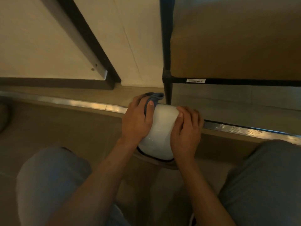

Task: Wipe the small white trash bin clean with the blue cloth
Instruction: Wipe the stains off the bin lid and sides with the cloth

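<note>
**Bin held between both hands, wiping under way**

Knees in grey trousers [48, 185] frame the small white plastic trash bin [160, 128], tipped on the floor. Left hand [138, 118] presses the blue cloth [154, 99] against its far end; right hand [185, 132] clasps its side. Most surface seems unwiped. A black metal leg [167, 88] crowds the cloth.

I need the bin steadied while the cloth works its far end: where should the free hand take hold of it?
Grip the white bin on its rounded right flank, coming from the right, as the right hand does now. The bin lies tilted, its black-rimmed end toward the person, and the left hand presses the blue cloth on the far left, so that side opposes the push.
</note>
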The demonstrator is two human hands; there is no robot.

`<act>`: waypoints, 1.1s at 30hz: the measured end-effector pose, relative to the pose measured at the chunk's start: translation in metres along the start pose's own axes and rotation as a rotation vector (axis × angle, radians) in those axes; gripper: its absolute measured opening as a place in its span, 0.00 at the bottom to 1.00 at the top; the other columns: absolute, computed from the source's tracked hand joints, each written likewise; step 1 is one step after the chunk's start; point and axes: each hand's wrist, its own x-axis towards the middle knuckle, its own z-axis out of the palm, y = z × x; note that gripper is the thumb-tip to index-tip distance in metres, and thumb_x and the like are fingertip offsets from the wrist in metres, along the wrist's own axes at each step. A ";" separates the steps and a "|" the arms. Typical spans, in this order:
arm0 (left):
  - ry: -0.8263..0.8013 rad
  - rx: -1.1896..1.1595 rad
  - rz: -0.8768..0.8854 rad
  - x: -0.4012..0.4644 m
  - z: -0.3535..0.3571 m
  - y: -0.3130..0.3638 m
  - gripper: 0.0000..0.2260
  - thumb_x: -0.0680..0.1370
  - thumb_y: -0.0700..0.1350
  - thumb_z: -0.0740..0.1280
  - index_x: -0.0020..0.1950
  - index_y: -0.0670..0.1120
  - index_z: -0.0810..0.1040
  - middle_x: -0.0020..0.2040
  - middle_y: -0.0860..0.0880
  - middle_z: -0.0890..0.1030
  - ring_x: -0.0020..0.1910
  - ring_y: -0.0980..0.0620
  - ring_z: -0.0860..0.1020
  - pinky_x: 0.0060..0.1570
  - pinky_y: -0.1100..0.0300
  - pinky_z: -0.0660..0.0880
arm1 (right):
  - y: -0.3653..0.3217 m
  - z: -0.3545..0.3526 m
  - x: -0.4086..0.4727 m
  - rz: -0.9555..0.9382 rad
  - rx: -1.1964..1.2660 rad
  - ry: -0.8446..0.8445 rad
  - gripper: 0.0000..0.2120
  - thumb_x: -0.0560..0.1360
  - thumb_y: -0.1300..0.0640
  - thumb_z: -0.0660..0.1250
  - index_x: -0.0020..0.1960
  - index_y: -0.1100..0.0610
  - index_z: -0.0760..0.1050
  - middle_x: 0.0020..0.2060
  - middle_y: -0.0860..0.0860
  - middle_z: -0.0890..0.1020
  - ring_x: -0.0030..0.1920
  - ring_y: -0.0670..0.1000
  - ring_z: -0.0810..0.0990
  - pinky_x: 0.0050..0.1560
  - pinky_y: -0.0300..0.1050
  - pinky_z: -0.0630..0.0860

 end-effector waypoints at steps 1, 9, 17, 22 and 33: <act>0.014 0.004 -0.028 -0.001 0.001 0.002 0.18 0.85 0.55 0.53 0.69 0.51 0.75 0.67 0.51 0.75 0.63 0.51 0.75 0.60 0.50 0.75 | 0.001 -0.001 -0.001 -0.056 -0.034 -0.027 0.19 0.83 0.52 0.52 0.64 0.58 0.77 0.63 0.55 0.78 0.69 0.57 0.69 0.67 0.57 0.70; 0.090 -0.028 -0.135 -0.011 0.007 0.000 0.20 0.86 0.58 0.48 0.71 0.56 0.72 0.69 0.55 0.74 0.67 0.57 0.72 0.61 0.52 0.74 | -0.002 -0.019 0.033 -0.286 -0.239 -0.337 0.16 0.80 0.52 0.54 0.60 0.55 0.76 0.56 0.55 0.78 0.56 0.56 0.77 0.62 0.57 0.73; 0.341 -0.171 -0.433 -0.057 0.011 -0.007 0.19 0.86 0.57 0.50 0.62 0.50 0.75 0.58 0.50 0.78 0.57 0.49 0.77 0.52 0.55 0.72 | -0.006 0.003 0.051 -0.377 -0.314 -0.421 0.15 0.81 0.50 0.55 0.57 0.54 0.77 0.57 0.56 0.77 0.55 0.58 0.75 0.52 0.53 0.70; 0.470 -0.181 -0.485 -0.102 0.037 0.004 0.20 0.86 0.56 0.50 0.74 0.51 0.69 0.68 0.50 0.74 0.69 0.52 0.71 0.67 0.56 0.68 | -0.003 0.001 0.050 -0.325 -0.246 -0.404 0.15 0.80 0.50 0.57 0.58 0.53 0.78 0.58 0.56 0.78 0.56 0.59 0.75 0.53 0.55 0.70; 0.571 -0.342 -0.696 -0.144 0.083 0.001 0.28 0.84 0.58 0.50 0.81 0.44 0.58 0.81 0.47 0.56 0.79 0.51 0.57 0.77 0.55 0.57 | -0.001 0.000 0.049 -0.282 -0.121 -0.435 0.14 0.79 0.48 0.58 0.55 0.54 0.77 0.55 0.53 0.79 0.56 0.54 0.75 0.56 0.54 0.71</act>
